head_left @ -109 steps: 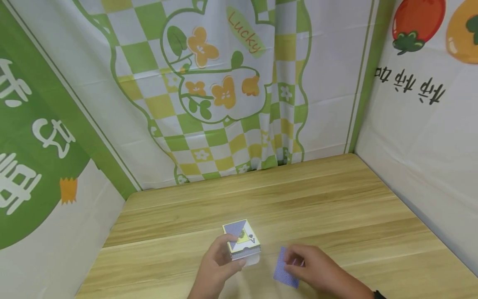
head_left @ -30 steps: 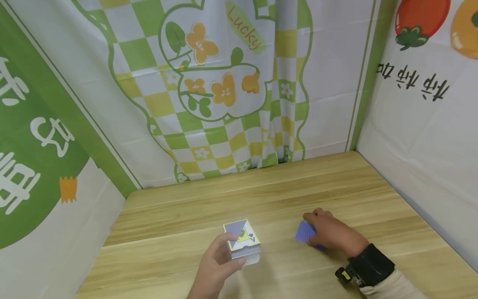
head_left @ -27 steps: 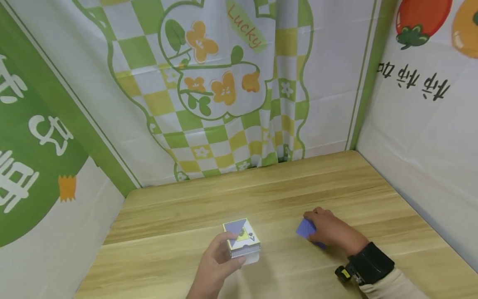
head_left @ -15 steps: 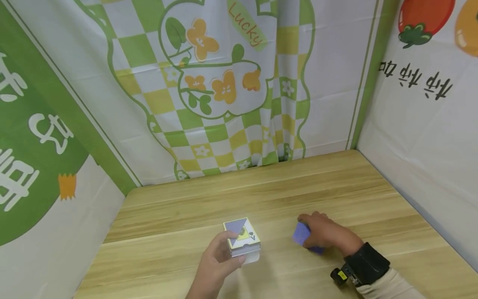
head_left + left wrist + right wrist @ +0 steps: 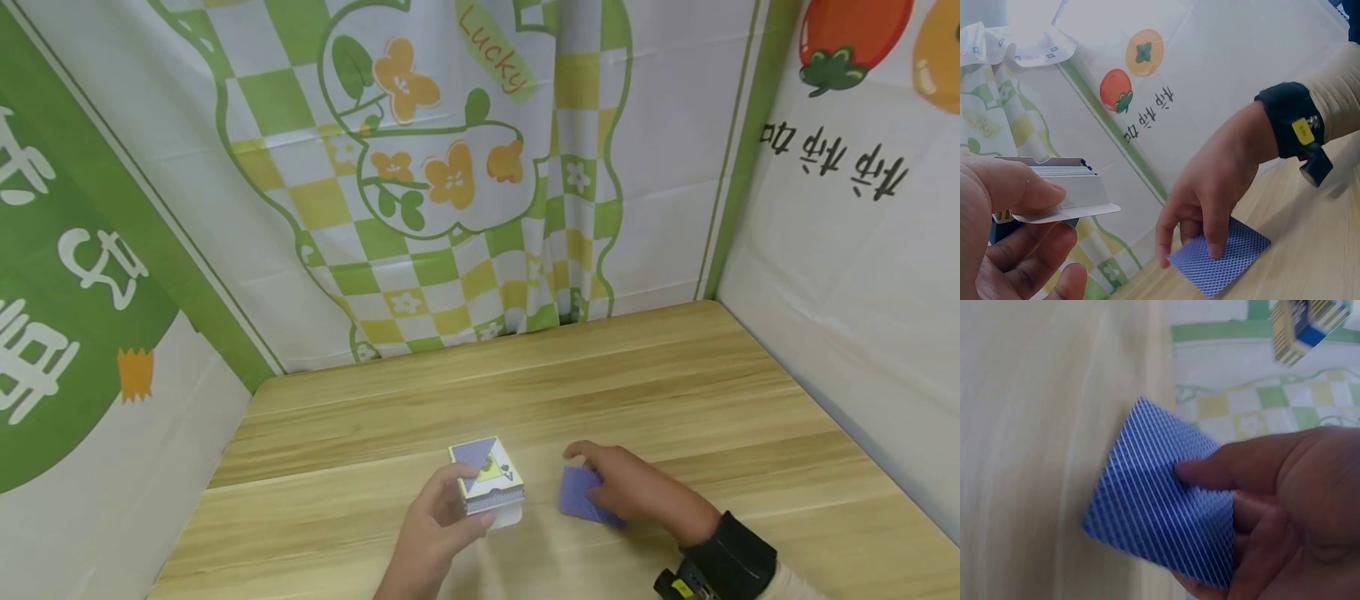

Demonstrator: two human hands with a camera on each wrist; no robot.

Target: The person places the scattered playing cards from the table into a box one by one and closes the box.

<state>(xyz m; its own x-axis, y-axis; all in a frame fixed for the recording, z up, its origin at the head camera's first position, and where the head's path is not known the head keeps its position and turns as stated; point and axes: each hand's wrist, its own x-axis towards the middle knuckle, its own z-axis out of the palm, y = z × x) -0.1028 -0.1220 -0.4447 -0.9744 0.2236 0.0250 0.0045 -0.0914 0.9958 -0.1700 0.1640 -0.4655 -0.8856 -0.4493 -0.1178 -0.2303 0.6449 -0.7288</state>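
My left hand (image 5: 438,525) grips a playing-card box (image 5: 487,471) by its sides, an ace of spades design on its upper face. In the left wrist view the flap (image 5: 1072,211) of the box hangs open under the thumb, and card edges (image 5: 1063,170) show inside. My right hand (image 5: 637,487), to the right of the box, pinches a blue-patterned playing card (image 5: 1157,494). The thumb lies on its patterned back and the fingers are behind it. Whether it is a single card or a few stacked, I cannot tell. The card is apart from the box.
A wood-grain table (image 5: 360,442) lies beneath both hands. Behind it hangs a green-and-yellow checked cloth (image 5: 450,275), and printed white walls (image 5: 847,292) stand at the sides. A black wrist strap (image 5: 731,554) with a small camera is on the right wrist.
My right hand has moved left with the blue playing card, nearer to the box, and the card's back now shows more fully. My left hand and the box have stayed in place.
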